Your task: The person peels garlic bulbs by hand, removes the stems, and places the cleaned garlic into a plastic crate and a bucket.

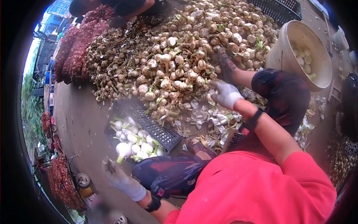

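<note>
My left hand (123,180), in a whitish work glove, is low on the left with its fingers stretched and apart. Just above its fingertips is a large white garlic bulb (123,149) with a green stem, at the near corner of a black plastic crate (164,135). Trimmed white garlic bulbs (138,139) lie in that crate. My right hand (226,94), gloved too, is over the near right edge of a big heap of untrimmed garlic (175,71). Its fingers point toward the bulbs, spread, with no bulb visible in them. Peeled skins (212,117) lie below it.
A cream bucket (276,52) holding white bulbs stands tilted beyond my right knee. Another black crate (283,13) is at the back right. Red mesh sacks (80,48) and a crouching person (128,7) are at the back left. A loaded cart (61,179) stands far left.
</note>
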`<action>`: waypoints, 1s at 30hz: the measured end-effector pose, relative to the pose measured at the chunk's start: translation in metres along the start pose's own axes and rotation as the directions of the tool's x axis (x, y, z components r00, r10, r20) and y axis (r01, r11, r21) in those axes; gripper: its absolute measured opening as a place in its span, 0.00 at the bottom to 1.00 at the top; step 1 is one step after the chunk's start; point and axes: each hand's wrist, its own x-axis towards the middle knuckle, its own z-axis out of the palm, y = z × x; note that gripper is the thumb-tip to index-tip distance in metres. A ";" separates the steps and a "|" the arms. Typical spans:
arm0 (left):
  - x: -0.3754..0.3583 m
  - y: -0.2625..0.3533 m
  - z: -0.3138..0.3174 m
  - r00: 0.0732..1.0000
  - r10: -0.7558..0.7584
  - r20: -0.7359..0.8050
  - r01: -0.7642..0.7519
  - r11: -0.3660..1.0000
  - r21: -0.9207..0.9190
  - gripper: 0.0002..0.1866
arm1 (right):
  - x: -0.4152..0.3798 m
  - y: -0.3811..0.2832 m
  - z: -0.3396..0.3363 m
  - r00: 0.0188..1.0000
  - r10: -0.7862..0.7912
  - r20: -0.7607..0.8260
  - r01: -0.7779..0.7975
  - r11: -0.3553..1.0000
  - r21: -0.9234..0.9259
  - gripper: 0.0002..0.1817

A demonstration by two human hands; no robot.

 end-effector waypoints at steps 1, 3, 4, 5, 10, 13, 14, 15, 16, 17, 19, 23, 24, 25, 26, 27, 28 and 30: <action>0.001 0.019 -0.002 0.961 -0.275 0.016 0.275 0.953 -0.124 0.13 | 0.025 -0.002 0.007 0.989 0.127 0.077 -0.127 0.992 -0.003 0.28; -0.010 0.046 0.018 0.836 -0.515 0.189 0.549 0.776 -0.311 0.13 | 0.072 0.010 0.038 0.967 0.181 0.180 -0.178 0.983 -0.033 0.31; -0.018 0.061 0.038 0.814 -0.493 0.308 0.580 0.722 -0.376 0.13 | 0.093 0.013 0.054 0.948 0.203 0.245 -0.191 0.979 -0.072 0.32; -0.023 0.079 0.056 0.596 -0.551 0.583 0.801 0.449 -0.395 0.10 | 0.113 0.022 0.075 0.956 0.221 0.192 -0.210 0.975 -0.075 0.30; -0.069 0.088 0.156 0.544 -0.054 0.837 0.789 0.374 -0.488 0.11 | 0.162 0.063 0.139 0.974 0.149 0.170 -0.153 0.988 0.008 0.23; -0.076 0.073 0.187 0.419 -0.170 0.892 0.897 0.226 -0.379 0.14 | 0.132 0.056 0.123 0.948 0.260 0.183 -0.302 0.919 0.255 0.33; -0.073 0.072 0.194 0.256 -0.236 0.937 0.966 0.026 -0.258 0.15 | 0.114 0.056 0.125 0.908 0.325 0.263 -0.418 0.682 0.599 0.34; -0.073 0.074 0.196 0.254 -0.232 0.939 0.966 0.018 -0.257 0.15 | 0.098 0.061 0.117 0.875 0.364 0.318 -0.483 0.650 0.586 0.36; -0.072 0.078 0.197 0.214 -0.256 0.943 0.972 -0.043 -0.232 0.16 | 0.061 0.008 0.084 0.855 0.395 0.337 -0.514 0.562 0.648 0.37; -0.071 0.084 0.198 0.173 -0.276 0.945 0.973 -0.103 -0.208 0.18 | 0.036 0.013 0.091 0.944 0.262 0.201 -0.318 0.558 0.766 0.36; -0.073 0.098 0.197 0.262 -0.180 0.948 0.915 -0.266 -0.303 0.19 | -0.026 -0.028 0.078 0.993 -0.007 -0.117 0.062 0.877 0.477 0.36; -0.074 0.100 0.183 0.369 -0.162 0.915 0.840 -0.362 -0.403 0.18 | -0.085 -0.072 0.012 0.948 -0.301 0.101 0.260 0.920 0.294 0.35; -0.072 0.103 0.173 0.402 -0.153 0.903 0.818 -0.384 -0.429 0.18 | -0.089 -0.073 0.003 0.973 -0.162 0.164 0.044 0.828 0.559 0.33; -0.068 0.103 0.162 0.496 -0.136 0.858 0.854 -0.104 -0.510 0.27 | -0.090 -0.078 -0.003 0.977 0.067 0.203 -0.203 0.589 0.783 0.27; -0.065 0.106 0.151 0.503 -0.134 0.854 0.850 -0.104 -0.517 0.27 | -0.079 -0.071 -0.003 0.996 0.004 0.091 -0.070 0.679 0.731 0.18; -0.063 0.112 0.141 0.643 -0.123 0.756 0.739 0.360 -0.570 0.34 | -0.077 -0.069 -0.010 0.960 0.067 0.273 -0.252 0.635 0.730 0.15; -0.062 0.115 0.135 0.754 -0.036 0.656 0.458 0.745 -0.485 0.42 | -0.077 -0.077 -0.020 0.889 0.118 0.443 -0.424 0.579 0.696 0.12; -0.073 0.116 0.135 0.891 0.067 0.449 0.209 0.817 -0.538 0.52 | -0.091 -0.081 -0.004 0.961 0.018 0.277 -0.247 0.510 0.824 0.08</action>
